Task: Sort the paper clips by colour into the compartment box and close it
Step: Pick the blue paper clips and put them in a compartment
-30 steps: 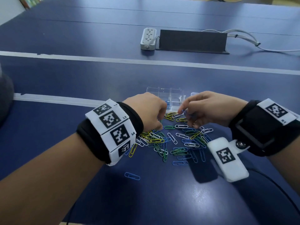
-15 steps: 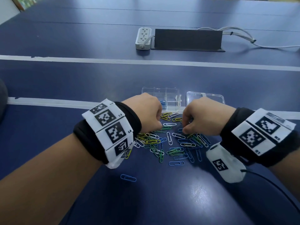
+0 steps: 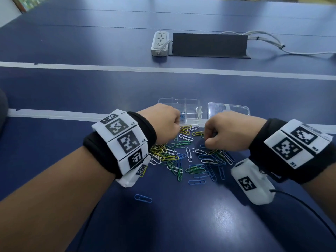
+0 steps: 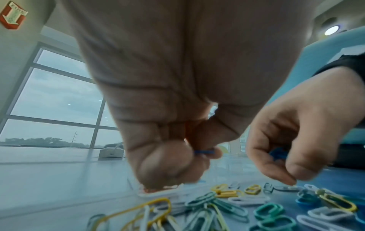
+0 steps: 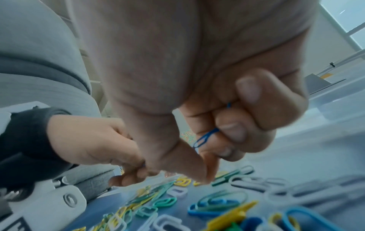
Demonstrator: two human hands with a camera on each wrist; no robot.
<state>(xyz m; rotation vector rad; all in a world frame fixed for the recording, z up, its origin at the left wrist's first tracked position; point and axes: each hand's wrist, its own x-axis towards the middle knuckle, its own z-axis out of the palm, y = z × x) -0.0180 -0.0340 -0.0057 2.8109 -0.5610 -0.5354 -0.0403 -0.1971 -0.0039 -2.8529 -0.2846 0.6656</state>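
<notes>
A heap of blue, green, yellow and white paper clips [image 3: 189,157] lies on the dark blue table. Behind it stands the clear compartment box [image 3: 192,106], with a few blue clips [image 3: 182,115] in one near compartment. Its clear lid [image 3: 229,109] lies open to the right. My left hand [image 3: 177,131] is curled over the heap's far left edge and pinches a blue clip [image 4: 204,151]. My right hand [image 3: 209,140] is curled over the heap's far right part, with blue clips [image 5: 205,139] gripped in its fingers and one fingertip [image 5: 207,175] down at the pile.
A single blue clip [image 3: 143,198] lies apart on the near left. Far back stand a white power strip [image 3: 160,43] and a black stand [image 3: 209,45] with cables [image 3: 269,42] running right. White lines [image 3: 54,115] cross the table.
My right hand has turned knuckles-up and dropped from beside the box onto the heap. The left hand has stayed curled at the heap's left edge.
</notes>
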